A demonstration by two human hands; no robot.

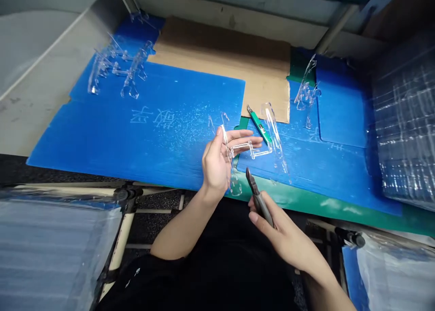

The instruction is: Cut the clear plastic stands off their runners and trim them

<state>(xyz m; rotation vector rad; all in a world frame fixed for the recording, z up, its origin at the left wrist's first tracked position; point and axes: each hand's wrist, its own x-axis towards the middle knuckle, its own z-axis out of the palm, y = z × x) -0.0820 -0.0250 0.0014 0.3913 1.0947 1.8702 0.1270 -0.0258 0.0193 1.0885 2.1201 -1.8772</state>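
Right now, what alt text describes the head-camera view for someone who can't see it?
A person's left hand holds a branching, clear plastic part over blue sheets, while the right hand grips grey-handled pliers nearby. A slim, green metal-tipped tool lies beyond, with more clear plastic pieces to the left and right.

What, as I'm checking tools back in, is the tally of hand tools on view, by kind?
Gray-handled cutters: 1, in the right hand
Green knife: 1, lying across the edge of the brown cardboard
Total: 2
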